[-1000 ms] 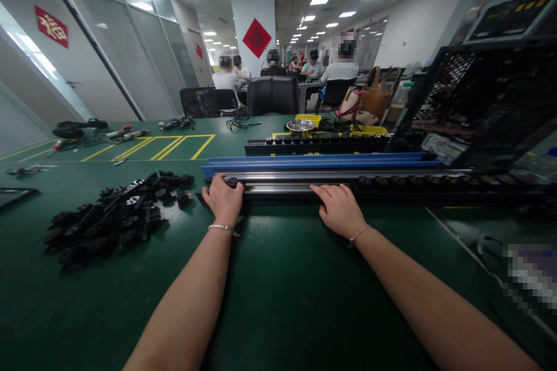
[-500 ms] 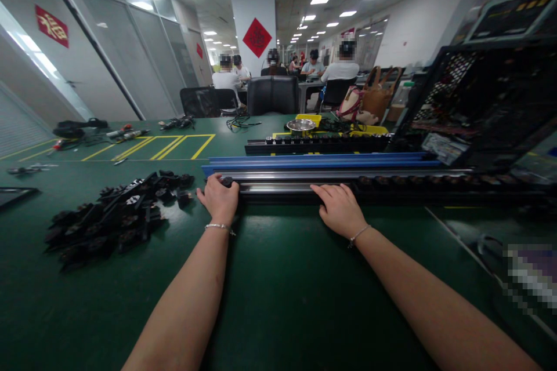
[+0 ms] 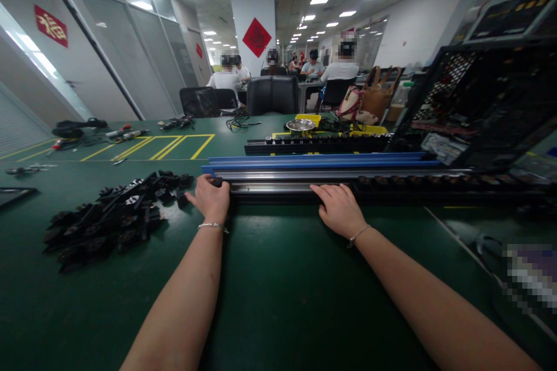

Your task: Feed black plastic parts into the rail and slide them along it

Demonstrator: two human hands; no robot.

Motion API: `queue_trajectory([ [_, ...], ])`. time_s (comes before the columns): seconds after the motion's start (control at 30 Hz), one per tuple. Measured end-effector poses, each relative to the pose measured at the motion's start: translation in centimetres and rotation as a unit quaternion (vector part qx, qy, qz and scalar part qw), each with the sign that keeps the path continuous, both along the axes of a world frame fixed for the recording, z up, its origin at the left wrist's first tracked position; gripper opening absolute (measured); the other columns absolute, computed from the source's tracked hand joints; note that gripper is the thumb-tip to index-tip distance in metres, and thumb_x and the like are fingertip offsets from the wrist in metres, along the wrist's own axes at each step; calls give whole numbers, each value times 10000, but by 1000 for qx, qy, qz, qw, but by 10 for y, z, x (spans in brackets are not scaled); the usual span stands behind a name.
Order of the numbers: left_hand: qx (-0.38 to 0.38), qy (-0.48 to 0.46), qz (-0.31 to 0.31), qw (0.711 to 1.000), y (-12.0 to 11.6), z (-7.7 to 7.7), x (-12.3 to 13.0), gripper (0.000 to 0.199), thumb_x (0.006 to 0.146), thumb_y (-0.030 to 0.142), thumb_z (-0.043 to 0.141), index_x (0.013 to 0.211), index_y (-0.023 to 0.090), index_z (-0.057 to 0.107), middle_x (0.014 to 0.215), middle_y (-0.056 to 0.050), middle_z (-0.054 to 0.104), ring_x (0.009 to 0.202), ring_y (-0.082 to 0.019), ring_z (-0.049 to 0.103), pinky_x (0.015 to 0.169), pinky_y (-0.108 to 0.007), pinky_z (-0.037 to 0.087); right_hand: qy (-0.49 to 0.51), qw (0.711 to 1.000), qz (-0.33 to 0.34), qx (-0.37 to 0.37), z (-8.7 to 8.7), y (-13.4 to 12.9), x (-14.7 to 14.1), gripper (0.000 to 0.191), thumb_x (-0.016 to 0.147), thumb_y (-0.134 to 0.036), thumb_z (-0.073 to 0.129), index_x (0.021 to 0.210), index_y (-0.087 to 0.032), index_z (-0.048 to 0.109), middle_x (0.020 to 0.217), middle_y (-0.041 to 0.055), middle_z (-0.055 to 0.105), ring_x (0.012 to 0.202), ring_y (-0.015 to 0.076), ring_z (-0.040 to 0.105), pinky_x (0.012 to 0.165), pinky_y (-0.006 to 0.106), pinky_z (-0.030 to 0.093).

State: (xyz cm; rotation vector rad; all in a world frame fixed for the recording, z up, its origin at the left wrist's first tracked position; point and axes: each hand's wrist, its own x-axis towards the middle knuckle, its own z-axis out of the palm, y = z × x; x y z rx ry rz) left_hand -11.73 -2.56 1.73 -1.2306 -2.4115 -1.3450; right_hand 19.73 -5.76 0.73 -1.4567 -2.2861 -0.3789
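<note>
A long black rail with a shiny metal channel lies across the green table. My left hand is closed around a small black part at the rail's left end. Resting on the middle of the rail, my right hand has its fingers stretched to the left. Several black parts sit in a row along the rail, right of my right hand. Behind it lies a blue rail. A pile of loose black parts is left of my left hand.
Farther back are another black rail with parts on it, a metal bowl, yellow trays and cables. An open black computer case stands at the right. People sit at tables beyond a black chair.
My left hand has moved slightly left with the small black part, to the rail's end. My right hand has stayed in place.
</note>
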Motion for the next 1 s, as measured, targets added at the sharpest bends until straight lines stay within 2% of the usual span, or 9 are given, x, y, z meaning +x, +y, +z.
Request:
queue_trajectory([
  [0.07, 3, 5, 3, 1000, 1, -1, -3, 399, 672, 290, 615, 1045, 195, 511, 986, -63, 661, 1006, -257, 589, 1082, -564, 148, 1, 1000, -1, -1, 0, 0, 0, 507, 788, -170, 430, 1290, -209, 495, 1192, 67, 600, 1098, 206, 494, 1036, 412, 233],
  [0.1, 6, 10, 1, 1000, 1, -1, -5, 398, 671, 288, 613, 1044, 189, 516, 996, -72, 656, 1006, -259, 587, 1069, -546, 203, 1, 1000, -2, -2, 0, 0, 0, 509, 788, -170, 431, 1291, -210, 495, 1192, 67, 600, 1096, 207, 495, 1035, 412, 233],
  [0.2, 18, 14, -10, 1000, 2, -2, -10, 390, 670, 270, 599, 1040, 169, 528, 1033, -102, 629, 1010, -255, 577, 963, -438, 386, 0, 1000, -1, -5, 0, 0, 0, 516, 784, -172, 436, 1295, -210, 493, 1195, 72, 599, 1090, 210, 497, 1034, 413, 234],
  [0.27, 25, 7, -11, 1000, 3, -2, -14, 385, 668, 257, 594, 1035, 162, 529, 1025, -106, 619, 1004, -248, 572, 911, -393, 429, 0, 1000, -1, -6, 1, -1, 0, 517, 784, -174, 437, 1297, -209, 491, 1197, 73, 598, 1093, 210, 495, 1034, 414, 235],
  [0.6, 42, -18, 7, 999, 4, -2, -30, 324, 646, 251, 606, 957, 183, 544, 963, -72, 611, 968, -233, 571, 906, -378, 439, -3, 1000, -6, -2, 0, 0, 0, 512, 787, -178, 439, 1295, -217, 492, 1202, 64, 595, 1104, 206, 491, 1039, 413, 241],
  [1.0, 79, -64, 37, 994, 12, -10, -46, 361, 625, 216, 619, 971, 192, 520, 968, -55, 602, 947, -211, 578, 904, -348, 447, 0, 1000, 0, -1, -1, 0, 0, 506, 790, -178, 429, 1290, -217, 494, 1193, 64, 601, 1104, 208, 492, 1033, 416, 247],
])
